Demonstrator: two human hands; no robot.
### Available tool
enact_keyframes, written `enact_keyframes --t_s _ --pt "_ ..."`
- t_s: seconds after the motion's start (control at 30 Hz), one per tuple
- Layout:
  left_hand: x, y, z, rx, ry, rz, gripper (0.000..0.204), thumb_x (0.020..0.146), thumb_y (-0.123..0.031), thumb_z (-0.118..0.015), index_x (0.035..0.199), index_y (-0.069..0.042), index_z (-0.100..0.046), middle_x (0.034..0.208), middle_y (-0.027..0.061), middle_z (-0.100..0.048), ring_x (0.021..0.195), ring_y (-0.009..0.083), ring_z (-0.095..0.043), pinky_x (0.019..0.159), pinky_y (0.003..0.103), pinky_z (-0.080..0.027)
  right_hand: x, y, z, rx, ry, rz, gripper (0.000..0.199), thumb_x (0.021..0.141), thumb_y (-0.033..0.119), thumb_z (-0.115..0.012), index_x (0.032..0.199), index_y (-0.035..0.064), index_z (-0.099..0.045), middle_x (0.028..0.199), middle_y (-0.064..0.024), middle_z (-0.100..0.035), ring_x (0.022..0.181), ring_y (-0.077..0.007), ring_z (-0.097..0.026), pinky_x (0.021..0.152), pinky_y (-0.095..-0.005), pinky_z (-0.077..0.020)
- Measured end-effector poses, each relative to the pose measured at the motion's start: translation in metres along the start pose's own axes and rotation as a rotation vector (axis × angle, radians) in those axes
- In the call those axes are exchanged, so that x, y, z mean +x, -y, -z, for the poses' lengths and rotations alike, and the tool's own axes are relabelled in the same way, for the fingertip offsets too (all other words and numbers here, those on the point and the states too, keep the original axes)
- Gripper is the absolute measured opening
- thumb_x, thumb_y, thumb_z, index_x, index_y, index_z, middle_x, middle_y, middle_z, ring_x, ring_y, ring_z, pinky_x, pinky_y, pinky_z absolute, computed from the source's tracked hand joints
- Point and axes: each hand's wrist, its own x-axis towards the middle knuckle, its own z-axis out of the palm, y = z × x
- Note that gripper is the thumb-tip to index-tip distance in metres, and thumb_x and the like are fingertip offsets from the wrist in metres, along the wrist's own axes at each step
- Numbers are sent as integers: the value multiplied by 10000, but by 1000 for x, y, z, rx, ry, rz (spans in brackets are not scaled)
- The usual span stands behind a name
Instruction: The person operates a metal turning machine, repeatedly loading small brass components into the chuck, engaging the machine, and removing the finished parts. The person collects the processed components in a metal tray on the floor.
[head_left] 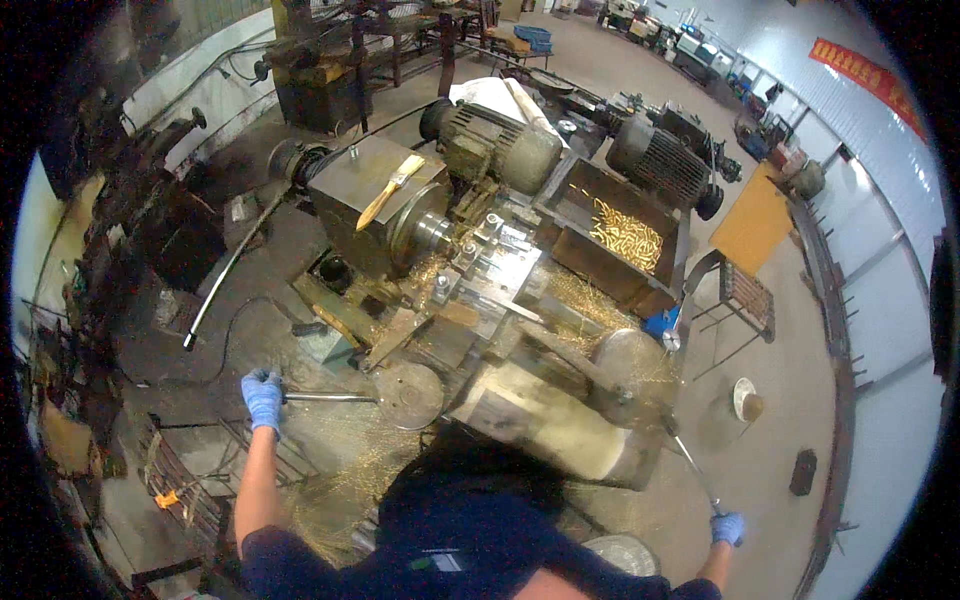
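Note:
Both hands wear blue gloves. My left hand (262, 400) is closed round the outer end of a metal lever (330, 397), which joins a round disc (410, 395) at the front of a small lathe. Low on the right, my right hand (727, 528) grips the end of another long lever (695, 468), running down from a larger disc (636, 368). Between them lies a pale, worn cover (545, 422). Farther off are the shiny lathe chuck (434, 232) and the tool slide (505, 262), with brass-coloured chips scattered around.
A wooden-handled brush (390, 192) lies on the headstock (345, 200). A metal bin (605, 270) holds many small brass-coloured pieces (628, 238). Two motors (500, 148) stand behind. A long rod (235, 268) juts out at left, and a metal stool (742, 300) stands at right.

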Motion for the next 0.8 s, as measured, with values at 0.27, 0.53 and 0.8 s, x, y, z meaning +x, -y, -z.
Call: enact_keyframes --t_s 0.27,0.53,0.8 --pt "3 -30 12 508 97 -279 217 713 -211 -663 808 -16 -650 681 142 -634 596 272 -610 574 355 -471 -17 16 32 40 87 -39 330 628 320 -693 806 44 -672 822 -189 -644 797 -344 -629 707 -393 -501" --pt "-5 -79 -13 712 181 -405 216 734 -308 -605 817 -122 -675 739 149 -629 716 318 -609 661 405 -477 -18 7 15 74 55 -55 363 627 358 -707 807 44 -675 831 -180 -650 807 -317 -635 713 -384 -497" --pt "-2 -71 -25 715 281 -421 213 740 -317 -599 794 -120 -661 720 158 -621 710 335 -601 658 416 -471 -35 11 31 25 105 -64 413 636 401 -717 822 35 -667 860 -179 -647 830 -322 -630 721 -371 -498"
